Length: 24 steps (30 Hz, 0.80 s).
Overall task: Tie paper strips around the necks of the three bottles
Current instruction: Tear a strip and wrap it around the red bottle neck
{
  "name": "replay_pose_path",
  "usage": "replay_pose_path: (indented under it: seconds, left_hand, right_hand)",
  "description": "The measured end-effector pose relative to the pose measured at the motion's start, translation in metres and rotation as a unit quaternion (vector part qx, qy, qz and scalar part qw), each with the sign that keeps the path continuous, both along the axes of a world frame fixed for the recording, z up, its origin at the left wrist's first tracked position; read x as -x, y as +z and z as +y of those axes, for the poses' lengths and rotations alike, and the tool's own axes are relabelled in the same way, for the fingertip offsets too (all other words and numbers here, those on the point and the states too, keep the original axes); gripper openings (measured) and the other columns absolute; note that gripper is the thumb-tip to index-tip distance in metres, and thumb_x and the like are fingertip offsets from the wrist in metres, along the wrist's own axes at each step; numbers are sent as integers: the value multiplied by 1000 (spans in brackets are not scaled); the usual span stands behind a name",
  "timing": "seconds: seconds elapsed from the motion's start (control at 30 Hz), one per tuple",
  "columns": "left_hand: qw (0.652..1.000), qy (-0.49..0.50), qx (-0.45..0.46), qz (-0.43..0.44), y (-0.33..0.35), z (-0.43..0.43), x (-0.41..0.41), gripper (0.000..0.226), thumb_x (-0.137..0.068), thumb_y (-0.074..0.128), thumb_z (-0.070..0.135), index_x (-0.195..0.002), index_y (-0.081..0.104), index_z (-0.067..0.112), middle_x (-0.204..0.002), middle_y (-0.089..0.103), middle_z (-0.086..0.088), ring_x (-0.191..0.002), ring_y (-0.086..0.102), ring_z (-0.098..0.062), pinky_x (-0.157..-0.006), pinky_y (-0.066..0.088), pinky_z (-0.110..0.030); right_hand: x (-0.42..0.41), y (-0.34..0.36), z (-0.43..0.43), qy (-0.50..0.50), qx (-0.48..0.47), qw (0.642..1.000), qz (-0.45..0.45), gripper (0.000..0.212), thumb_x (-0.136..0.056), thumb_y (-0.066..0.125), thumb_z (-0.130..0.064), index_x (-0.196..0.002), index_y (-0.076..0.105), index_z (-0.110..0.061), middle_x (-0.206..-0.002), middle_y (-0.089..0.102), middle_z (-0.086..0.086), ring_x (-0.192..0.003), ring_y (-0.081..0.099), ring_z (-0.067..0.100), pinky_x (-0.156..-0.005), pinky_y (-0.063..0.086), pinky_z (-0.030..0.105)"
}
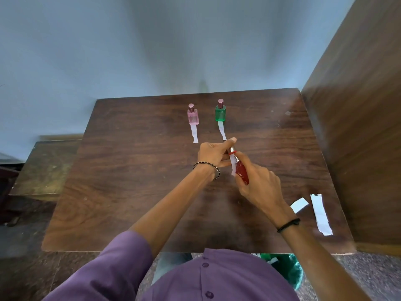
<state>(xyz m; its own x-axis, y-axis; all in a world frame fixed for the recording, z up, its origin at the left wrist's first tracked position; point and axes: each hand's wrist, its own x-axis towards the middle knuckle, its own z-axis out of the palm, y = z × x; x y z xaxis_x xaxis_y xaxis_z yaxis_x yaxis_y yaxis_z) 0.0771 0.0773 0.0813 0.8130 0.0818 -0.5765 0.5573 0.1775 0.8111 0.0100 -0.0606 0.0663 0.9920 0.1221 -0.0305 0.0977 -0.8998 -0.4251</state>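
A red bottle [242, 173] is held tilted above the middle of the wooden table [130, 170], its cap pointing away from me. My right hand [259, 183] grips its body. My left hand [213, 154] pinches a white paper strip [234, 165] at the bottle's neck, just below a red ring. At the far side stand a pink bottle [193, 116] and a green bottle [220, 112], both upright. A white strip [194, 133] lies in front of the pink one, and another strip [222, 131] in front of the green one.
Two loose white paper pieces [320, 213] [299, 204] lie near the table's right front corner. A tall wooden panel [358, 127] closes off the right side. A lower wooden surface [45, 166] sits to the left. A green bag [286, 270] lies below the table's front edge.
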Motion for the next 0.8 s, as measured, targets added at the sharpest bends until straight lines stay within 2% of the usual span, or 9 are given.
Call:
replay_pose_path:
  seconds: [0.2,0.33,0.47,0.63,0.7,0.73,0.77,0.8]
  left_hand:
    - [1000,-3,15,-2,5,-2,0,26,-83,80,22,-81,71,-2,-80,72,-16,-66,75,-22,-61,63,-31]
    - [1000,3,24,3,8,-6,0,25,-84,80,21,-76,69,0,-66,69,-9,-62,73,-21,-63,64,-34]
    - [1000,8,29,4,10,-10,-1,26,-84,79,22,-80,70,-3,-81,71,-20,-69,73,-28,-64,64,-36]
    - [999,23,41,11,12,-13,-3,25,-84,79,21,-74,70,0,-81,74,-19,-63,75,-23,-58,62,-31]
    - [999,25,45,13,12,-14,-4,25,-84,79,22,-73,70,1,-82,74,-19,-65,75,-24,-57,62,-31]
    - [999,27,45,15,11,-14,-4,24,-84,80,22,-73,70,2,-82,73,-18,-67,75,-24,-57,62,-31]
    - [998,30,43,17,11,-14,-5,24,-83,80,22,-72,70,3,-81,73,-16,-69,75,-25,-57,62,-31]
    - [998,34,40,19,11,-14,-5,23,-83,80,22,-73,70,4,-80,72,-15,-70,75,-25,-56,62,-31]
  right_hand:
    - [4,-2,-4,-8,17,1000,-13,64,-98,55,-43,-153,24,-36,-98,72,-1,-82,70,23,-64,53,35]
    - [5,2,-7,-3,49,999,-22,61,-99,52,-43,-155,27,-40,-100,71,-3,-83,70,23,-60,36,29]
    - [4,7,-10,-17,66,996,-55,62,-98,54,-41,-154,29,-46,-94,71,-4,-79,71,28,-60,36,30]
    - [0,10,-14,-51,43,996,-59,58,-96,57,-37,-149,37,-45,-112,71,-10,-90,70,29,-70,44,37]
    - [-1,10,-15,-72,0,996,-52,59,-93,61,-36,-146,38,-47,-119,68,-14,-100,69,24,-72,43,35]
    - [-2,7,-17,-89,-56,994,-32,59,-91,64,-35,-145,41,-46,-121,68,-13,-104,68,22,-76,46,33]
    - [-5,3,-19,-115,-142,983,0,59,-90,69,-33,-143,45,-45,-124,68,-11,-109,67,19,-83,52,33]
    - [-7,-1,-21,-144,-248,957,37,60,-87,74,-29,-141,49,-43,-126,68,-8,-113,65,18,-91,55,36]
